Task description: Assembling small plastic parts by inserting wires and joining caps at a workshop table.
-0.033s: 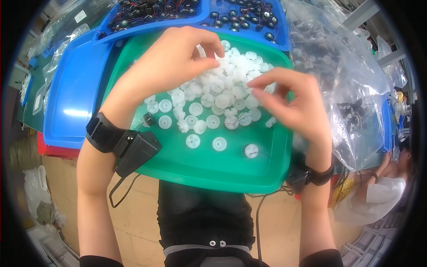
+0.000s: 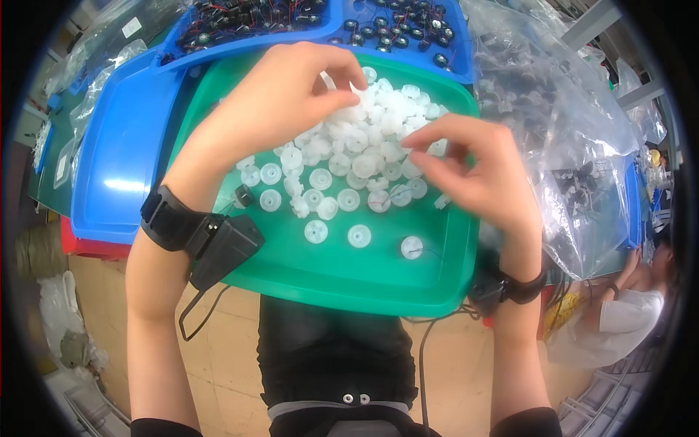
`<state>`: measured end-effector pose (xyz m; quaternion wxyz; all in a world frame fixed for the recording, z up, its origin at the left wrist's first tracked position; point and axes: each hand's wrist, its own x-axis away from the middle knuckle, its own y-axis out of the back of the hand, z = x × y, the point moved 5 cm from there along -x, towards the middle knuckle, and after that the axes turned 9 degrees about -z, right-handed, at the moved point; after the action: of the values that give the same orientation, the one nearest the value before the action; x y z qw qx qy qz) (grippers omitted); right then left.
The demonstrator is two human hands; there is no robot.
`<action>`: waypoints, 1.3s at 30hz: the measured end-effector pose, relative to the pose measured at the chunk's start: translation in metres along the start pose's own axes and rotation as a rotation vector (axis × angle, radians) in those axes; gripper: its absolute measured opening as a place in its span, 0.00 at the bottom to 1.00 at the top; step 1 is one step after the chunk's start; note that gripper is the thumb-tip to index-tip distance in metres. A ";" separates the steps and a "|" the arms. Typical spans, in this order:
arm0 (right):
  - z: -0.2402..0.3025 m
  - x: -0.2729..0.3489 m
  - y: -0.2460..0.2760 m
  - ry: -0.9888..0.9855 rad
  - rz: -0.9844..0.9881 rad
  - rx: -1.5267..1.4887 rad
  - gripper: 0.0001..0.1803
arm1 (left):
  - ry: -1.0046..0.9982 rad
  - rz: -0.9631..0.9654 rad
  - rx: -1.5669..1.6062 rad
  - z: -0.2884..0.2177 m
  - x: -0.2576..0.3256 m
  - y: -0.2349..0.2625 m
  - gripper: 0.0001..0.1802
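While both hover, left hand pinches white discs.

Inside the green tray, bare floor lies open toward six o'clock, with only a few stray white discs there. The heaped white discs block twelve o'clock. A clear plastic bag crowds three o'clock, and a blue tray borders nine o'clock.

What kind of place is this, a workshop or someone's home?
Most likely a small-parts assembly or sorting workshop. A green tray holds a heap of white plastic wheels, blue trays behind hold small dark wired parts, and clear bags of parts lie alongside.
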<state>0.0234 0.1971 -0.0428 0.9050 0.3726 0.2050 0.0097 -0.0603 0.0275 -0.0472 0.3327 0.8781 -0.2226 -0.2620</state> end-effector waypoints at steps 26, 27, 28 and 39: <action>0.020 -0.025 0.002 0.045 -0.139 -0.218 0.10 | -0.021 -0.820 -0.513 0.029 -0.006 0.055 0.16; 0.015 -0.029 -0.002 -0.051 -0.098 -0.297 0.10 | -0.021 -0.821 -0.517 0.040 -0.008 0.058 0.16; 0.008 -0.031 -0.005 -0.151 -0.060 -0.372 0.10 | -0.001 -0.786 -0.544 0.046 -0.012 0.058 0.15; -0.010 -0.019 -0.011 -0.207 -0.061 -0.484 0.10 | 0.114 -0.895 0.037 0.039 -0.013 0.068 0.17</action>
<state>0.0013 0.1925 -0.0494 0.9838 0.1379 0.1144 -0.0069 -0.1088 -0.0293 -0.0210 0.1827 0.9068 0.1932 -0.3271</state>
